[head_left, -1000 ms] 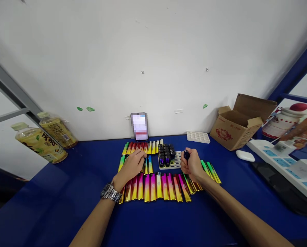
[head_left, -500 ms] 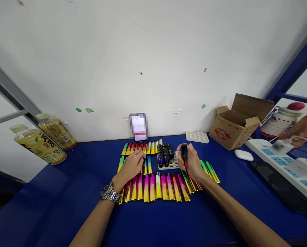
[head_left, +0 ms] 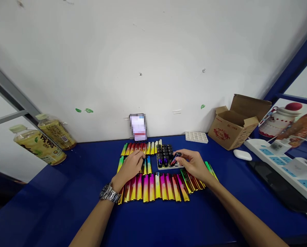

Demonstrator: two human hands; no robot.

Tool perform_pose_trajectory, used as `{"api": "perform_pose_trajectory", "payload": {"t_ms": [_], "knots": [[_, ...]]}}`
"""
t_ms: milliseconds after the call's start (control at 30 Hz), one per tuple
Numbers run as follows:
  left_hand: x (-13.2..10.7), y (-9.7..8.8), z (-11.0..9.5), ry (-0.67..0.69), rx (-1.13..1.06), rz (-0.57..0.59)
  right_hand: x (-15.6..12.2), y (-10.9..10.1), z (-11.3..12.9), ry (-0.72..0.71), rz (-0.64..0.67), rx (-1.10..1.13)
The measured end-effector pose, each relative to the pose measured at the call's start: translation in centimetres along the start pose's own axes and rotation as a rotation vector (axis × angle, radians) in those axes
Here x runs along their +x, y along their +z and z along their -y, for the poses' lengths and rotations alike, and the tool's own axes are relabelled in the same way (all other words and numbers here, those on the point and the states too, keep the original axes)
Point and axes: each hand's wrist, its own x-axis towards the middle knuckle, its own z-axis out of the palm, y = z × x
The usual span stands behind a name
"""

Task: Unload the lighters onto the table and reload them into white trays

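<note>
My right hand (head_left: 193, 163) pinches a dark, shiny lighter (head_left: 175, 158), tilted, at the right part of a white tray (head_left: 180, 166) with holes. Several black-topped lighters (head_left: 165, 151) stand upright in the tray's left and middle part. My left hand (head_left: 133, 164), with a metal watch (head_left: 109, 193) on its wrist, lies palm down over a row of lighters, fingers loosely stretched; its palm side is hidden. Shiny lighters in pink, gold and red (head_left: 155, 188) lie side by side in front of the tray. More lighters (head_left: 140, 148) lie in a row behind my left hand.
A phone (head_left: 138, 127) leans on the wall. A second white tray (head_left: 196, 137) and an open cardboard box (head_left: 227, 128) are at the back right. A white case (head_left: 242, 154), black pouch (head_left: 277, 187) and power strip (head_left: 277, 159) lie right; two drink bottles (head_left: 40, 144) stand left.
My right hand has moved left and slightly down to the tray, tilting the lighter that it held upright before. My left hand has stayed in place.
</note>
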Motion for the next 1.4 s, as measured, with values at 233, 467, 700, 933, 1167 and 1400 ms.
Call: {"api": "perform_pose_trajectory", "payload": {"t_ms": [233,467,700,933,1167,1400], "knots": [[0.0,0.0,0.1,0.003,-0.002,0.002,-0.2,-0.1,-0.3,-0.197,0.115,-0.396],[0.0,-0.1,-0.4,0.003,-0.007,-0.011,0.2,-0.2,0.9,0.013,0.212,-0.607],[-0.1,-0.2,-0.9,-0.031,-0.020,0.003,3.6,-2.3,-1.8,0.128,-0.036,-0.285],[-0.2,-0.3,-1.0,-0.040,-0.009,-0.005,10.5,0.6,-5.4,0.003,0.311,-0.316],[-0.2,-0.4,-1.0,-0.041,-0.009,0.004,11.5,2.0,-6.2,-0.031,0.449,-0.357],[-0.2,-0.2,-1.0,-0.039,-0.018,-0.003,10.9,2.1,-4.9,0.237,0.319,-0.689]]}}
